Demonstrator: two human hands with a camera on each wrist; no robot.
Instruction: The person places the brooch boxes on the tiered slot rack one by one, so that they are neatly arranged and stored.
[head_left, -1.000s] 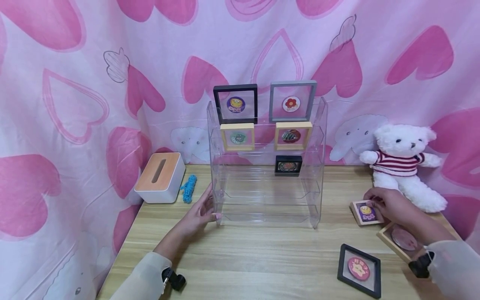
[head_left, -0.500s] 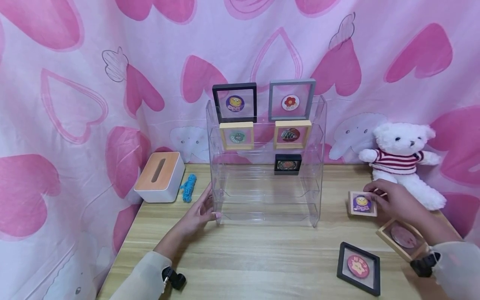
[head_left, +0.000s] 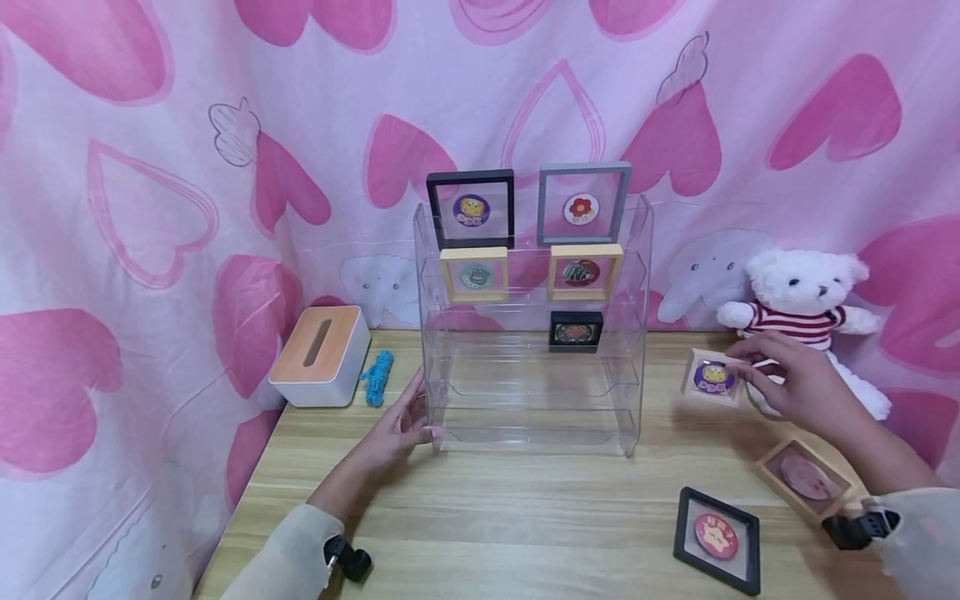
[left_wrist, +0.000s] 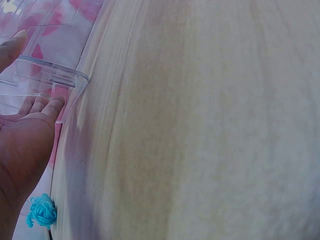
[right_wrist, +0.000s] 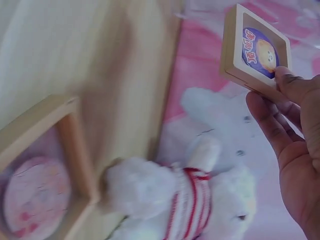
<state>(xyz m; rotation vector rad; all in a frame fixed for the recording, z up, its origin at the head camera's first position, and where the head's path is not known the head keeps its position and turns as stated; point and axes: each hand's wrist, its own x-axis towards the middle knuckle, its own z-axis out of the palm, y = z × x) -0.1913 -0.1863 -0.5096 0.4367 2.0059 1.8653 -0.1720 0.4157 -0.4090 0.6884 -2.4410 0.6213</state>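
In the head view my right hand point(head_left: 802, 383) pinches a small light-wood frame point(head_left: 711, 379) with a purple round badge inside, lifted off the tabletop. The right wrist view shows the thumb on this frame's point(right_wrist: 255, 52) front and fingers beneath. My left hand point(head_left: 393, 429) holds the lower left side of a clear tiered display rack point(head_left: 528, 433), thumb at its front edge. The left wrist view shows the rack's clear side panel point(left_wrist: 55, 70) between thumb and fingers. On the rack stand a black frame point(head_left: 471, 173), a grey frame point(head_left: 585, 168), two wooden frames and a small black frame point(head_left: 576, 332).
A larger wooden frame point(head_left: 806, 479) and a black frame point(head_left: 717, 537) lie on the table at the right. A white teddy bear point(head_left: 802, 283) sits behind the right hand. At left are a tissue box point(head_left: 321, 354) and blue cord bundle point(head_left: 377, 377).
My right hand has raised the small wooden frame from the tabletop, moving it away from me and slightly left. The left hand stays at the rack's side.
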